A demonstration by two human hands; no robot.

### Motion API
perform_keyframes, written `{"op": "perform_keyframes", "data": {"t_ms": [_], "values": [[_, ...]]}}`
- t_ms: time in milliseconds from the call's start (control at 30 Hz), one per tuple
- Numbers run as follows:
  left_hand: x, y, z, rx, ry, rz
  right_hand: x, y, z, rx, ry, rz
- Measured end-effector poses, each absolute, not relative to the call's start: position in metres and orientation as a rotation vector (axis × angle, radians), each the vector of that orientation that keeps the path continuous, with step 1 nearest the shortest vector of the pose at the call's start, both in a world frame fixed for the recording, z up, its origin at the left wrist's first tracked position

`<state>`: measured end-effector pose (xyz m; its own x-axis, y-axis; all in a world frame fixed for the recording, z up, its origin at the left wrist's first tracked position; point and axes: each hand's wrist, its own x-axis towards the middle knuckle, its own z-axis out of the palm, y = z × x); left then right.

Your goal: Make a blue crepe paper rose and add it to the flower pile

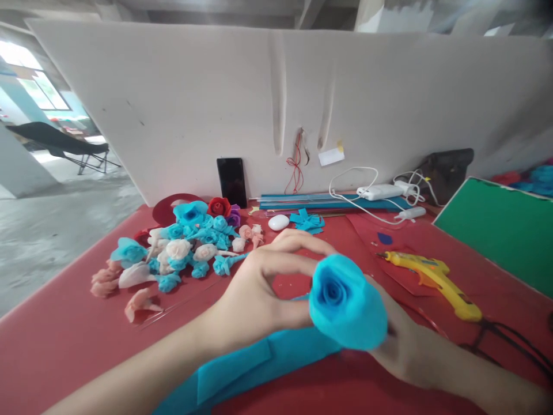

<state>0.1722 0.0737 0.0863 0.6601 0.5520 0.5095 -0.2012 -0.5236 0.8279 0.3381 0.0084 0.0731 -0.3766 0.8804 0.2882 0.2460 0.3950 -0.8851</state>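
Observation:
A large blue crepe-paper rose point(349, 302) with a spiral centre faces me, held up over the table. My left hand point(268, 282) has its thumb and curved fingers closed at the rose's left edge. Behind and to the right of the bloom, my right hand point(401, 340) supports it from below; its fingers are mostly hidden by the petals. Beneath both hands lie strips of blue crepe paper point(242, 369) on the red tabletop point(64, 351).
Finished paper flowers point(177, 251) in blue, white and pink are heaped at left. A yellow glue gun point(436, 279) with a black cord lies at right, near a green board point(501, 230). At the back are a phone point(232, 181), white cables and a power strip point(379, 191).

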Motion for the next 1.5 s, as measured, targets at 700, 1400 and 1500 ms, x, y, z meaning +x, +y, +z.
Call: {"op": "perform_keyframes", "data": {"t_ms": [700,1400,1500], "values": [[0.175,0.084,0.077,1.699,0.282,0.871,0.335,0.013,0.06,-0.872,-1.533,1.156],[0.176,0.083,0.074,1.771,0.39,0.99,0.334,0.01,0.055,-1.06,-1.647,1.033],[0.174,0.084,0.07,1.839,0.437,0.895,0.332,0.009,0.058,-1.054,-1.64,0.996]]}}
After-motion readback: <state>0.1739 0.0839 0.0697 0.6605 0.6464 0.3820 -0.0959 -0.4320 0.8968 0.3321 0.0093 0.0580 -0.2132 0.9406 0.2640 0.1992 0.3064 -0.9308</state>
